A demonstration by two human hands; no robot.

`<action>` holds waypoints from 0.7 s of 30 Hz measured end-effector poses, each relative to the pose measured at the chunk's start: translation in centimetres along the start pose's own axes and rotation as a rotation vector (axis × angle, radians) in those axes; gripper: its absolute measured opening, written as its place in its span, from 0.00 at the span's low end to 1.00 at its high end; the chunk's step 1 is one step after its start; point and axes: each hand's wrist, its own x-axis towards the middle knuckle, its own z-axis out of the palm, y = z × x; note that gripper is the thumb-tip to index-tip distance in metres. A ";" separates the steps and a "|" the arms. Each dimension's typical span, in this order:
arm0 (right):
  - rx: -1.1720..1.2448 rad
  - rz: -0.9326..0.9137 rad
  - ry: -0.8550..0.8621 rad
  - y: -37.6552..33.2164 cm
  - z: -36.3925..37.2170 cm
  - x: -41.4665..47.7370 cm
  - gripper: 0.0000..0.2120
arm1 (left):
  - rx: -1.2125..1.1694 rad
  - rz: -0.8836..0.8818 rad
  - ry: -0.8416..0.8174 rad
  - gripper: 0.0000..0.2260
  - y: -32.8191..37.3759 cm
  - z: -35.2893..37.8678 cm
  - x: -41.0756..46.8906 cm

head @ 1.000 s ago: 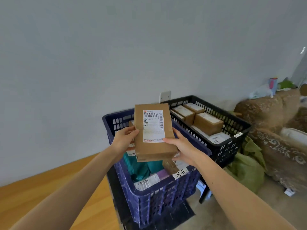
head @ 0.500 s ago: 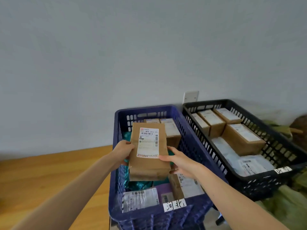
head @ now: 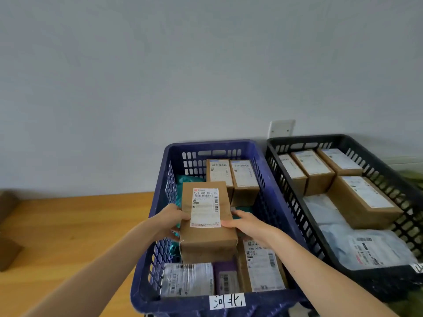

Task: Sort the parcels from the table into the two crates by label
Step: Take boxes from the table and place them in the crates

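Gripping parcel point(head: 207, 236) (label up) in blue crate point(head: 210, 143); left hand point(head: 170, 221), right hand point(head: 246, 223)

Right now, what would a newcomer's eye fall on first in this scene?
The brown parcel, white label up, is held by the left hand and right hand over the blue crate, which is crowded with other parcels. To its right stands a black crate holding brown boxes and a pale bag. A handwritten tag marks the blue crate's front rim.
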 end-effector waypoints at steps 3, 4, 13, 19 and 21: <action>-0.011 0.011 0.030 0.1 -0.3 0.5 0.34 | 0.000 -0.003 -0.029 0.06 0.0 0.1 0.9; -0.022 0.015 0.042 0.1 -0.3 0.7 0.33 | 0.003 -0.003 -0.038 0.06 0.1 0.1 1.2; -0.100 0.042 0.100 1.3 -0.4 1.7 0.36 | 0.034 -0.009 -0.084 0.09 -0.5 0.7 3.3; -0.161 0.057 0.080 2.0 -0.1 2.4 0.31 | 0.056 -0.035 -0.079 0.15 -1.1 1.3 3.6; -0.193 0.063 0.078 2.3 0.0 2.7 0.29 | 0.081 -0.048 -0.074 0.16 -1.1 1.5 3.7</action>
